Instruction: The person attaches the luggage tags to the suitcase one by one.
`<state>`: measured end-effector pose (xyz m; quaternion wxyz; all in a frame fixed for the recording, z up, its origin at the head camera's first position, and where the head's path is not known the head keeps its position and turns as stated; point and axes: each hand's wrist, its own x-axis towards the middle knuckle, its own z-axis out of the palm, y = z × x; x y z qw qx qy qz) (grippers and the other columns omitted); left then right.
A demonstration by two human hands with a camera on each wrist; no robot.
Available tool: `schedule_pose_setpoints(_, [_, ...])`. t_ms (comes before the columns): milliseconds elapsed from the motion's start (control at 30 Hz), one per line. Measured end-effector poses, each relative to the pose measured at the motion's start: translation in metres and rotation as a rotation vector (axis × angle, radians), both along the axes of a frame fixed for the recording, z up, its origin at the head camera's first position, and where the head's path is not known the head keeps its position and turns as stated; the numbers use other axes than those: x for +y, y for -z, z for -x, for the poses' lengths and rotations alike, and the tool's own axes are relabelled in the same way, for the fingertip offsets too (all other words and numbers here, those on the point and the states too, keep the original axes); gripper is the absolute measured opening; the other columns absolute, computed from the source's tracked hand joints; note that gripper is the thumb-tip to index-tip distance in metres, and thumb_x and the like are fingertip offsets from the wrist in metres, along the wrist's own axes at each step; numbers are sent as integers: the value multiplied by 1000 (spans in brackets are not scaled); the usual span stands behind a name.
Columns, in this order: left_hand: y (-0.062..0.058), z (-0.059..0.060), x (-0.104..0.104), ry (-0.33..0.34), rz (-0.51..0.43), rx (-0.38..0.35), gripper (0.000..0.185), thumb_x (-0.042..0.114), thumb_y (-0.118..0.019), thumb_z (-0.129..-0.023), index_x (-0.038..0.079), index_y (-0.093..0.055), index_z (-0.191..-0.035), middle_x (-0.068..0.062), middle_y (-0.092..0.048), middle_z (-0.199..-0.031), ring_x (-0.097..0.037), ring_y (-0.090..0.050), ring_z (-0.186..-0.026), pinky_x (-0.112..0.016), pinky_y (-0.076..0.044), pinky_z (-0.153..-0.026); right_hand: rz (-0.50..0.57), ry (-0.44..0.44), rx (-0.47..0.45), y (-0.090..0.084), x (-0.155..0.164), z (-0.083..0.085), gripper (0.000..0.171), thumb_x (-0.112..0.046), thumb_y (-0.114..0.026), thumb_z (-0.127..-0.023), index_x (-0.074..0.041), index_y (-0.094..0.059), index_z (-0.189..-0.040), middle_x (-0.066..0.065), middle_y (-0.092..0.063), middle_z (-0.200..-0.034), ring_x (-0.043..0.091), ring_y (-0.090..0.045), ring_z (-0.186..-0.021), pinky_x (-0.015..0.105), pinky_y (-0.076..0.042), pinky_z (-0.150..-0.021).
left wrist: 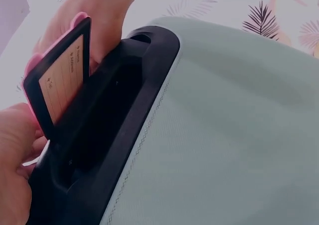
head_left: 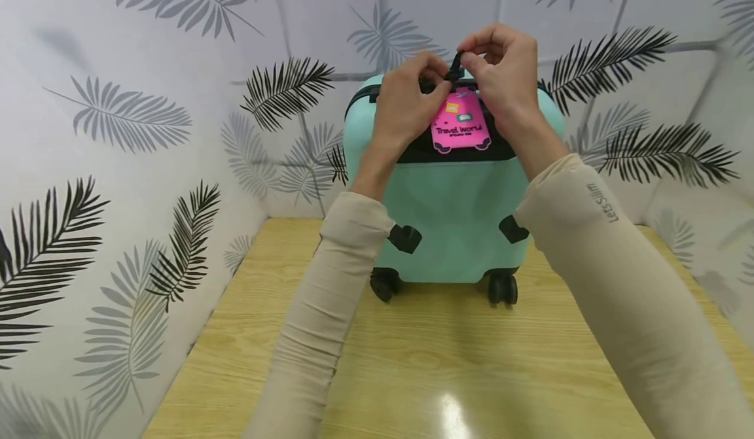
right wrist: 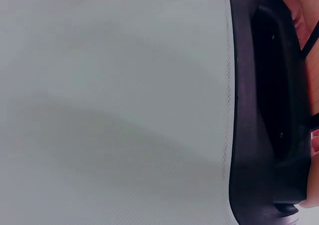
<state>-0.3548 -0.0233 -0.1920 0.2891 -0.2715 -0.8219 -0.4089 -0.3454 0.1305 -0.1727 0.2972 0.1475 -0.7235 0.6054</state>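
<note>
A small mint-green suitcase [head_left: 453, 229] stands upright on its black wheels at the back of the wooden table [head_left: 412, 360]. A pink luggage tag [head_left: 461, 123] reading "Travel world" hangs over the black handle recess [left wrist: 107, 125] at its top. Both hands work above the tag. My right hand [head_left: 501, 66] pinches the tag's thin black strap [head_left: 455, 67]. My left hand [head_left: 409, 95] holds the strap's lower end by the handle. The left wrist view shows the tag's back with its lined card [left wrist: 62, 78]. The right wrist view is filled by the suitcase shell [right wrist: 114, 105].
Walls papered with a leaf pattern [head_left: 135, 118] close in the table on the left, back and right. Bare tabletop lies between me and the suitcase wheels [head_left: 502, 288].
</note>
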Motion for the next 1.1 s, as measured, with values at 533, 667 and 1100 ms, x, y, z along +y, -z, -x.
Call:
schedule_pose_setpoints(533, [2, 1, 0, -7, 38, 0, 22, 22, -72, -99, 11, -73, -117, -3, -68, -100, -12, -62, -96, -23, -43, -88, -27, -22, 82, 2, -1, 1, 22, 4, -64, -98, -14, -73, -87, -8, -64, -83, 8, -53, -72, 25, -38, -72])
schedule_pose_setpoints(667, [0, -1, 2, -42, 84, -32, 26, 31, -71, -100, 15, -74, -121, -1, -66, -109, -11, -62, -105, -27, -45, -90, -31, -32, 97, 3, 0, 0, 25, 6, -62, -96, -13, -73, -86, -7, -64, -83, 10, -56, -73, 25, -38, -71])
schedule_pose_setpoints(1100, [-6, -5, 3, -88, 91, -105, 19, 36, -66, -103, 18, -72, -101, 6, -63, -110, -6, -61, -112, -32, -45, -87, -94, 2, 268, 9, -2, 0, 22, 10, -58, -96, -4, -71, -86, -7, -62, -80, 10, -51, -67, 24, -33, -61])
